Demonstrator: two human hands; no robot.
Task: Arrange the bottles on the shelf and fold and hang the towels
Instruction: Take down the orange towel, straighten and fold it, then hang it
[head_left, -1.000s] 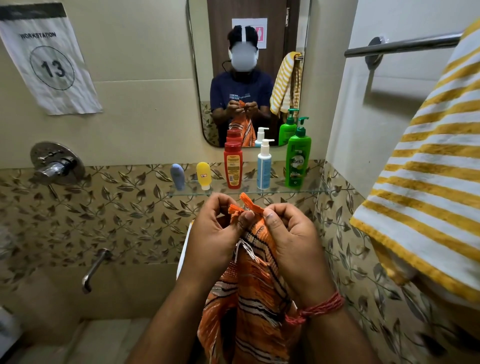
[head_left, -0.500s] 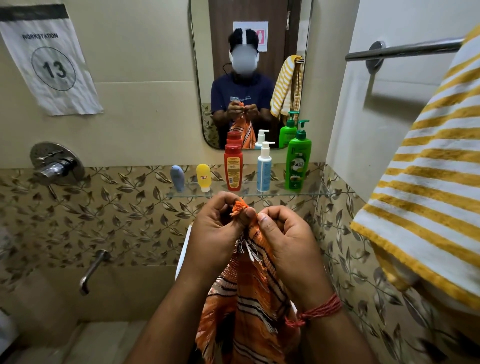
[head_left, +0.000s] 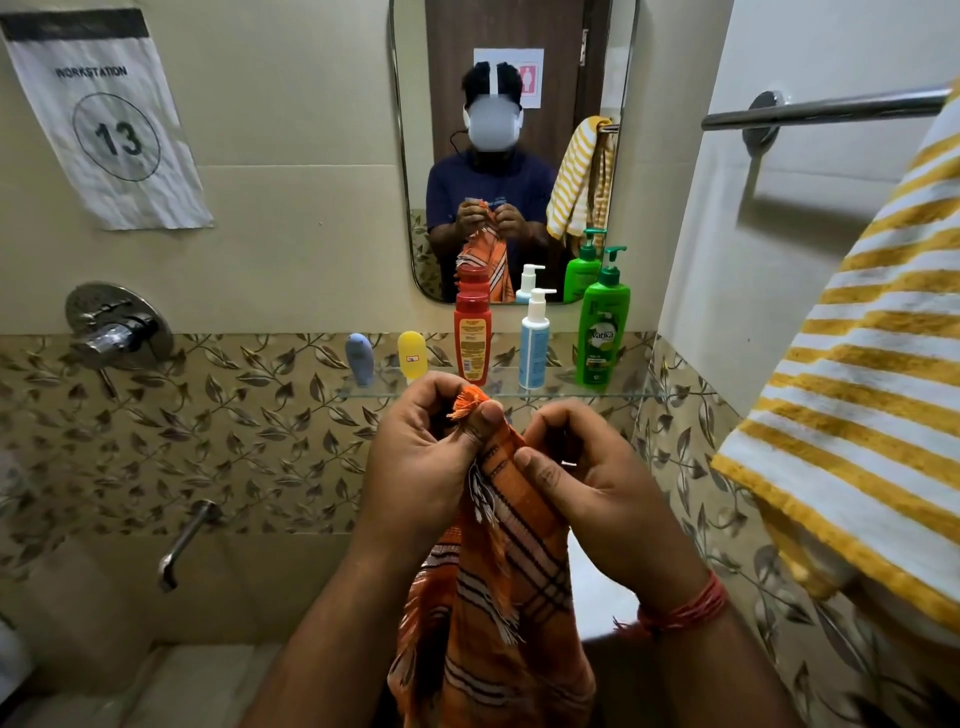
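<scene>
An orange checked towel (head_left: 498, 587) hangs down in front of me, bunched at the top. My left hand (head_left: 421, 462) pinches its fringed corner, which sticks up above the thumb. My right hand (head_left: 587, 483) grips the same top edge just to the right. Behind them a glass shelf (head_left: 639, 396) carries a blue tube (head_left: 359, 358), a yellow tube (head_left: 412, 355), a red bottle (head_left: 472, 338), a white-and-blue pump bottle (head_left: 535, 343) and a green pump bottle (head_left: 602, 332), all upright in a row. A yellow-and-white striped towel (head_left: 872, 395) hangs over the rail (head_left: 821, 110) at the right.
A mirror (head_left: 511, 145) above the shelf reflects a person holding the towel. A shower mixer (head_left: 117, 328) and a spout (head_left: 184, 540) are on the left wall, under a paper sign (head_left: 104, 119) numbered 13. A white basin (head_left: 589, 587) shows under my right wrist.
My hands have drawn slightly apart at the towel's top. The right hand has slid a little down and right along the edge, while the left keeps the fringed corner.
</scene>
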